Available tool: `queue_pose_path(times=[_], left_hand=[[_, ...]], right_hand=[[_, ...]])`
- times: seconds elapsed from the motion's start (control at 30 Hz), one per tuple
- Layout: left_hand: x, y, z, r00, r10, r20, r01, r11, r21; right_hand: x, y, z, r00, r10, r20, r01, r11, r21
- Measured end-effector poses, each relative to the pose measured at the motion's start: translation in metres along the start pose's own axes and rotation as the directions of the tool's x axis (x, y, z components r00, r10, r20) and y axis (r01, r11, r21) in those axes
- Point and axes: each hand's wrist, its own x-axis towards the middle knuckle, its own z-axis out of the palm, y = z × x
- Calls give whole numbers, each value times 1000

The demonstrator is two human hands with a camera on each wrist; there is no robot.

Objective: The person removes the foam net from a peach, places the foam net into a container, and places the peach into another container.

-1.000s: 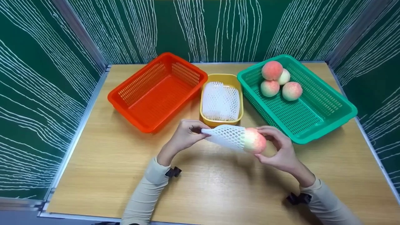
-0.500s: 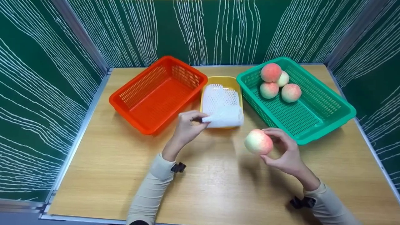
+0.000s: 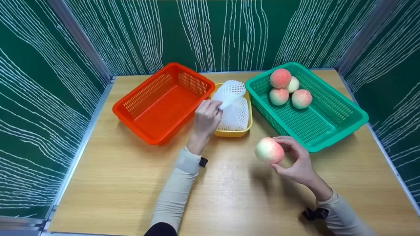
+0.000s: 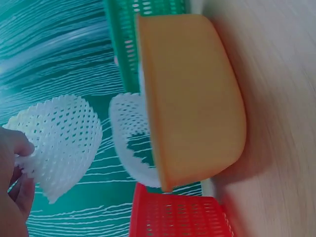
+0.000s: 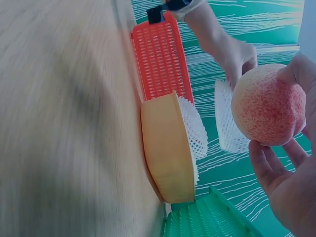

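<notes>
My left hand [image 3: 206,119] pinches a white foam net sleeve [image 3: 229,91] by its end, above the yellow bin [image 3: 232,133]. In the left wrist view the sleeve [image 4: 64,140] hangs spread and apart from the bin's [image 4: 195,103] rim. More white foam nets [image 3: 238,114] lie in the bin, one sticking up past its rim in both wrist views. My right hand [image 3: 297,164] grips a pink and cream peach [image 3: 269,150] over the table, in front of the bin and the green basket. Thumb and fingertips hold the peach [image 5: 269,108] from opposite sides in the right wrist view.
A red basket [image 3: 157,134] stands left of the yellow bin, with nothing seen inside. To the right, a green basket [image 3: 328,124] bears several peaches [image 3: 280,78] grouped toward its back. Green walls with white lines [image 3: 242,36] close the wooden table [image 3: 115,183] at back and sides.
The sleeve came off the peach, where it had covered one end. My left hand has carried it up and away, over the bin. The right hand still holds the peach, hardly moved.
</notes>
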Motion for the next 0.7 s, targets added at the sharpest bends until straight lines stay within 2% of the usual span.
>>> queue_pose_path(times=[0.23, 0.33, 0.4, 0.47, 0.57, 0.63, 0.7], left_hand=[[-7, 2, 29, 996, 19, 91, -32, 990, 135], [-11, 4, 36, 988, 26, 155, -50, 987, 154], [-12, 7, 39, 976, 28, 216, -62, 986, 154], [-14, 8, 41, 955, 21, 296, -70, 986, 154], [-16, 10, 43, 907, 2, 420, -75, 984, 159], [-18, 11, 45, 864, -20, 504, -74, 983, 168], [-18, 12, 47, 810, -58, 583, -60, 982, 180]], right_hand=[[-1, 0, 0, 1000, -3, -16, 2, 999, -48], [-2, -1, -1, 1000, 9, -25, -11, 997, -74], [-2, -1, -2, 999, 18, -32, -21, 996, -84], [-3, 0, -2, 999, 27, -34, -30, 996, -81], [-3, 2, -2, 999, 30, -30, -32, 997, -66], [-2, 3, -1, 999, 24, -26, -25, 999, -45], [-2, 5, 0, 1000, 19, -22, -19, 999, -26]])
